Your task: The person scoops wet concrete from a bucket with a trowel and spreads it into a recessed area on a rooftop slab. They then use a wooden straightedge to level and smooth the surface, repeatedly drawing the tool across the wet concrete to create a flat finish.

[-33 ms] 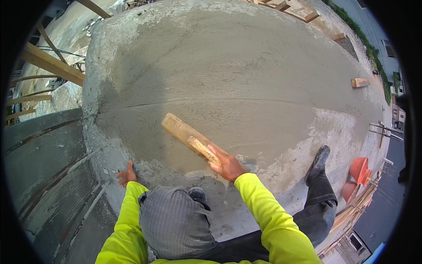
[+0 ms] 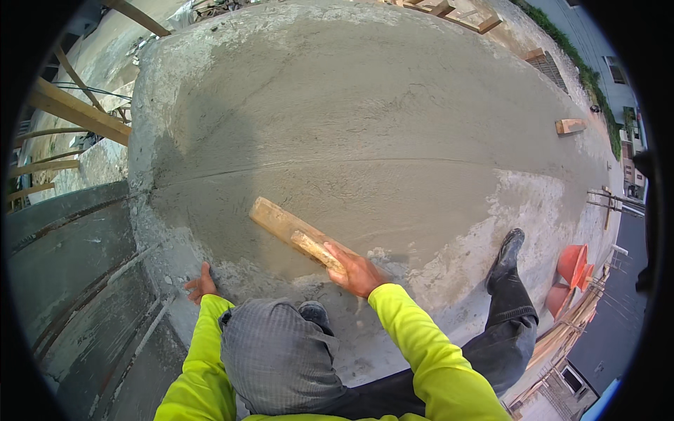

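My right hand (image 2: 360, 274) is wrapped round the handle of a long wooden hand float (image 2: 277, 223). The float lies slantwise on wet grey cement (image 2: 337, 119), its far end pointing up and left; whether its whole underside touches cannot be made out. My left hand (image 2: 203, 283) has its fingers apart and holds nothing. It rests at the rough concrete near the slab's left edge, beside the unplastered strip. A low ridge line crosses the cement beyond the float.
Left of the slab drops a grey wall (image 2: 77, 259) with bars across it. Timber props (image 2: 81, 112) stand at far left. A wooden block (image 2: 570, 126) sits on the right side. Orange-red basins (image 2: 572, 266) lie beyond my right boot (image 2: 509, 252). Bars (image 2: 614, 203) jut out there.
The float and my right hand have come slightly nearer to me and a little left. My left hand stays by the slab's edge. The whole view has shifted a bit.
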Tool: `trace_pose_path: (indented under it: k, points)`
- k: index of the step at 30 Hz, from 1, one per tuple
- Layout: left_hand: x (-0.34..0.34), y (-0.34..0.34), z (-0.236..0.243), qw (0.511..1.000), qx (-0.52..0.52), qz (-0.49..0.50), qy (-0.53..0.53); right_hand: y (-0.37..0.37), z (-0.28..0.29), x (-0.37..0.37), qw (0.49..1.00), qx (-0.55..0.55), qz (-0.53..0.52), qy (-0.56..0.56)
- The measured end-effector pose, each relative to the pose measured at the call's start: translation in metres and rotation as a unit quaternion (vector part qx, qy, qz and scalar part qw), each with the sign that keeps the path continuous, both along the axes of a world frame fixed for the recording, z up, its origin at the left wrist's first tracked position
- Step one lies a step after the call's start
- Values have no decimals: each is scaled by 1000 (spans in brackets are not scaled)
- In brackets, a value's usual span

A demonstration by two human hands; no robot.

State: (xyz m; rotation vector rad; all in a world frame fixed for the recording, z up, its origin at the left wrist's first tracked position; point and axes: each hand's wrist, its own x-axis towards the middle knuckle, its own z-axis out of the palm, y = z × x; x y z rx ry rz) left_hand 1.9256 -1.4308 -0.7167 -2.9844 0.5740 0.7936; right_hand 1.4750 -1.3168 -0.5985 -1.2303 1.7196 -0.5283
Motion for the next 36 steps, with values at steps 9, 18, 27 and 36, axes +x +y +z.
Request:
trace_pose_path:
  k: [9, 18, 27, 36]
  points:
    - [-6, -12, 4, 999, 16, 6, -29, 98, -20, -146, 778, 37, -627, 20]
    - [-10, -19, 28, 988, -43, 37, 146, 76, -35, -54, 978, -33, -202, 29]
    - [-15, -22, 23, 996, -55, 51, 56, 125, -16, -276, 743, 26, -666, 57]
    - [-23, -19, 13, 998, -42, 20, 37, 114, -27, -88, 971, 15, -231, 57]
